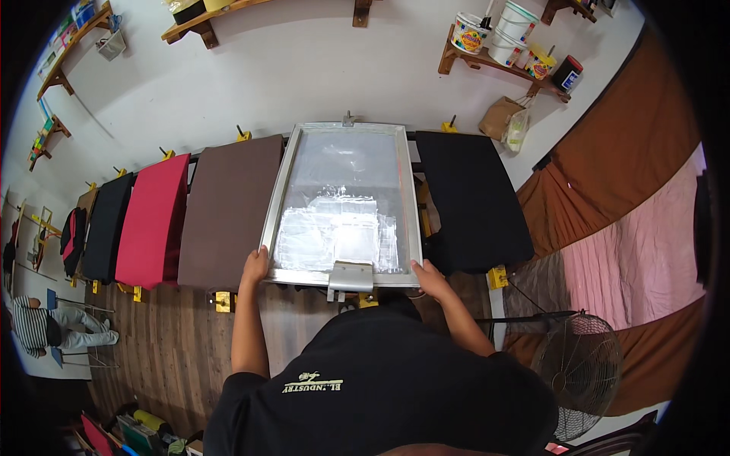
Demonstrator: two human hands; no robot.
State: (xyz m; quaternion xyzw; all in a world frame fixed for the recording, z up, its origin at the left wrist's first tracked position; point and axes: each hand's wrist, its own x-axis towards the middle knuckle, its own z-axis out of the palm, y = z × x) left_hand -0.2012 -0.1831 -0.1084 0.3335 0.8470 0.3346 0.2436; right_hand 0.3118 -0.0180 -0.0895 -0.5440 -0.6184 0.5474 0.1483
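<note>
A screen-printing frame [414,205] with a pale metal rim lies before me over the row of printing boards. White ink or emulsion smears cover the near half of its mesh [334,232]; the far half is greyish and see-through. My left hand [258,266] is closed on the frame's near left corner. At the near right corner my right hand [431,279] grips the rim, thumb on top. The undersides of both hands' fingers are hidden. Between them, a bent metal bracket [351,277] sits over the middle of the near edge.
Fabric-covered boards stand on both sides: brown [228,213], red [152,220] and black [473,201]. Yellow clamps [224,302] stick out along the row. A floor fan [578,372] is at my right. Paint tubs [506,47] stand on a wall shelf. Another person [65,325] sits far left.
</note>
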